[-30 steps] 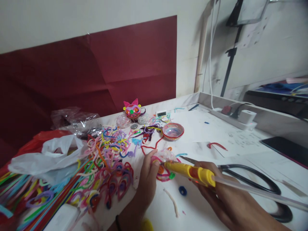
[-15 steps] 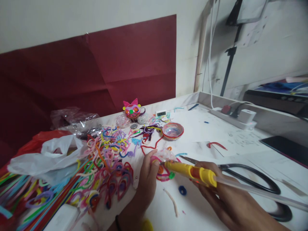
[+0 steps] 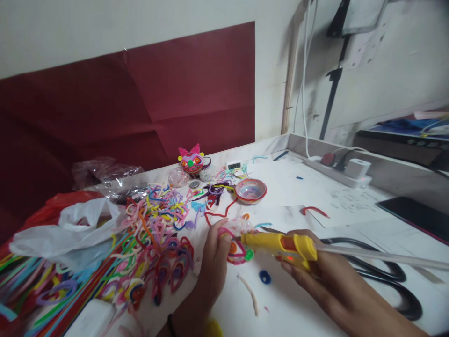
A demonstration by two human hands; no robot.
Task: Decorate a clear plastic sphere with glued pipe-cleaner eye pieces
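My right hand (image 3: 319,276) is wrapped round a yellow hot glue gun (image 3: 277,245), with a long clear glue stick (image 3: 372,255) running out of its back end. The gun's nozzle points left, at the clear plastic half-dome (image 3: 242,225) in my left hand (image 3: 215,257). Pink, orange and green pipe-cleaner shapes decorate that piece; my fingers hide its left side. Whether the nozzle touches it I cannot tell. On the table below lie a blue coil (image 3: 264,277) and a cream pipe-cleaner piece (image 3: 249,295). Black-handled scissors (image 3: 382,260) rest partly behind my right hand.
Tangled pipe cleaners (image 3: 164,210) and a white plastic bag (image 3: 70,234) cover the left side. Toward the back stand a decorated cat-like figure (image 3: 192,161), a decorated bowl (image 3: 250,192) and a small digital clock (image 3: 233,166). A power strip (image 3: 340,174) and a phone (image 3: 414,217) sit at right.
The glue gun and my right hand have shifted very slightly, and the scissors' handles appear closer together. My left hand keeps its hold on the decorated half-dome.
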